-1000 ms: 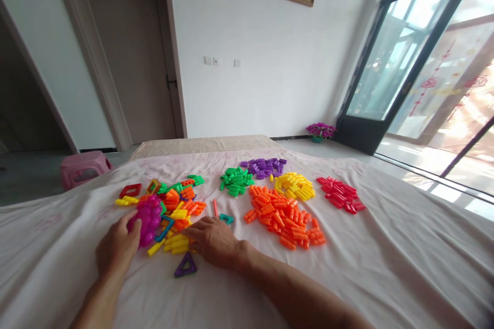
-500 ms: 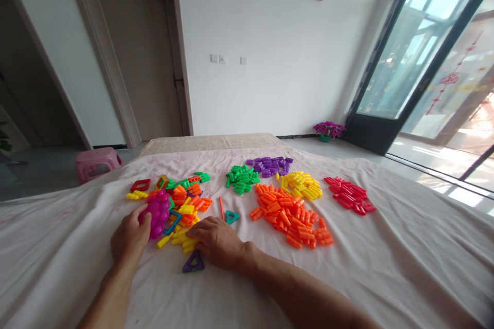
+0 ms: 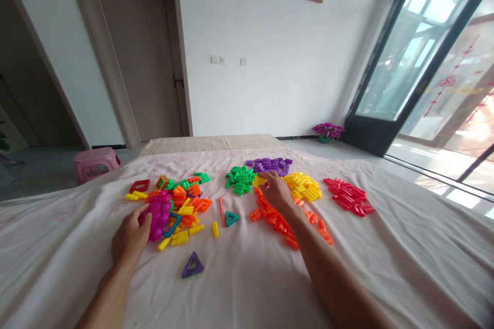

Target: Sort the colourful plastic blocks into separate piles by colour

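Note:
My left hand [image 3: 131, 231] is closed on a magenta toy [image 3: 158, 214] with round bumps, like a bunch of grapes, at the left edge of a mixed pile of plastic pieces. Farther off, my right hand [image 3: 277, 191] reaches over the orange tube blocks [image 3: 278, 220]. Its fingers are around some yellow tube blocks [image 3: 258, 180], between the green blocks [image 3: 241, 179] and the sorted yellow heap [image 3: 303, 186]. Loose in the mixed pile lie more yellow blocks [image 3: 179, 238], orange blocks [image 3: 179, 196] and a blue frame piece [image 3: 172, 224].
Purple blocks [image 3: 272, 165] form a heap at the back, and red blocks [image 3: 349, 196] one at the right. A purple triangle [image 3: 192, 265], a teal triangle [image 3: 231, 218] and an orange stick [image 3: 222, 212] lie on the wrinkled cloth [image 3: 239, 288]. A pink stool [image 3: 96, 162] stands left.
My right hand has moved away and to the right from the mixed pile to the yellow heap, carrying yellow blocks. One yellow block now shows alone beside the orange stick. My left hand stays put.

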Demonstrator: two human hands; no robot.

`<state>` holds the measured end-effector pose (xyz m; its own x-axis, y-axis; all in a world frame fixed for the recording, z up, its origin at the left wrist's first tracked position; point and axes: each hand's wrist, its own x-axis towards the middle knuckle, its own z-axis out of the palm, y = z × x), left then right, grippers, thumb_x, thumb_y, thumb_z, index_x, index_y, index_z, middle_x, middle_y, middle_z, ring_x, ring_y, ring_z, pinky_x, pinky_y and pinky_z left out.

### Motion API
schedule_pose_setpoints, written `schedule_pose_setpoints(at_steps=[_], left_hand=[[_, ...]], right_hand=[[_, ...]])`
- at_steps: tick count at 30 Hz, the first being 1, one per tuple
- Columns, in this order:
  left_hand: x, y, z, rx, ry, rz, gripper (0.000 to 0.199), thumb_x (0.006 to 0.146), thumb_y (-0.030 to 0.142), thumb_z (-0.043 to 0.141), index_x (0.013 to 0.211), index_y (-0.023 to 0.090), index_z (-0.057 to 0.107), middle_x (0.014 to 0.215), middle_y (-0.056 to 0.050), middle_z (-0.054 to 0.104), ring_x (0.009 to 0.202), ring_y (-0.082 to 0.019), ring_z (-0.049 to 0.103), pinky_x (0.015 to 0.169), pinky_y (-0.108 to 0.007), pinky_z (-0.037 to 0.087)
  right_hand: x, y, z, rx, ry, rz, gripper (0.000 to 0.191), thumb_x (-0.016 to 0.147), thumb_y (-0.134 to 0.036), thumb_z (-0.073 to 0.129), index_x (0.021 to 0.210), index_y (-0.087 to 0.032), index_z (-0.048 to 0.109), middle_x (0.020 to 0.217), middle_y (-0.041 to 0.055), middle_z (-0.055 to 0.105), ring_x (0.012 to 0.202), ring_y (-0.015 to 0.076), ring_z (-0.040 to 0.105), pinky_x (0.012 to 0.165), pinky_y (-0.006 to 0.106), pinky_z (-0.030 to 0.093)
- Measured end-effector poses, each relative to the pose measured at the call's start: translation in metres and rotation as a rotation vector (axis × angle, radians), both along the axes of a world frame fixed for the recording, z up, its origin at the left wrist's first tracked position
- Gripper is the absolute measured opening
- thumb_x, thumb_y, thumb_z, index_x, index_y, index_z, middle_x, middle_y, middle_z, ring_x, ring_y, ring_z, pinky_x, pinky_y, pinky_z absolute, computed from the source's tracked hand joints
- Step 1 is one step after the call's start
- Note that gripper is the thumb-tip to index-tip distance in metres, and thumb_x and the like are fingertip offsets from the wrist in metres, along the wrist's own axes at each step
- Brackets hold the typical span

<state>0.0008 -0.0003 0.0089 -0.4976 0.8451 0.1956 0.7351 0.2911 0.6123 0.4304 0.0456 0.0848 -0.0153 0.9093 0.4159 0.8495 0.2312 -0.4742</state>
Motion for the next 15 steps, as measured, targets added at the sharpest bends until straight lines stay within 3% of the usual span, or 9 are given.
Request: schedule_pose_setpoints(at_steps=[5,8,11,15], left_hand=[[-0.003,0.004,-0.008,0.036,-0.003,-0.024,0.055,0.094,0.043,0.044,0.138,0.019,0.066,0.136,-0.016,0.071,0.119,-0.033,0.068,0.097,-0.043,0.053],[-0.003,0.005,-0.010,0.031,-0.009,-0.039,0.055,0.094,0.044,0.044,0.139,0.019,0.065,0.137,-0.017,0.069,0.121,-0.034,0.067,0.100,-0.044,0.052],[-0.003,0.005,-0.010,0.038,-0.029,-0.047,0.055,0.094,0.043,0.044,0.138,0.018,0.065,0.139,-0.017,0.068,0.123,-0.035,0.066,0.102,-0.046,0.052],[-0.004,0.005,-0.010,0.042,-0.058,-0.050,0.055,0.093,0.043,0.045,0.138,0.018,0.065,0.138,-0.017,0.068,0.125,-0.034,0.065,0.105,-0.045,0.051]], right_hand=[[0.078,0.003,0.011,-0.061,-0.067,-0.440,0.046,0.092,-0.018,0.060,0.137,-0.021,0.069,0.133,0.0132,0.067,0.109,0.0261,0.069,0.088,0.033,0.051],[0.096,0.003,0.013,-0.016,-0.048,-0.562,0.048,0.093,-0.018,0.057,0.140,-0.019,0.066,0.141,0.0147,0.063,0.111,0.0262,0.069,0.087,0.033,0.052],[0.076,0.007,0.014,-0.001,0.014,-0.419,0.040,0.093,-0.018,0.058,0.130,-0.022,0.072,0.131,0.0102,0.070,0.106,0.0220,0.071,0.087,0.030,0.052],[0.002,-0.004,0.008,-0.018,0.016,0.053,0.030,0.093,-0.015,0.059,0.116,-0.023,0.078,0.109,0.0049,0.078,0.097,0.0190,0.072,0.087,0.027,0.053]])
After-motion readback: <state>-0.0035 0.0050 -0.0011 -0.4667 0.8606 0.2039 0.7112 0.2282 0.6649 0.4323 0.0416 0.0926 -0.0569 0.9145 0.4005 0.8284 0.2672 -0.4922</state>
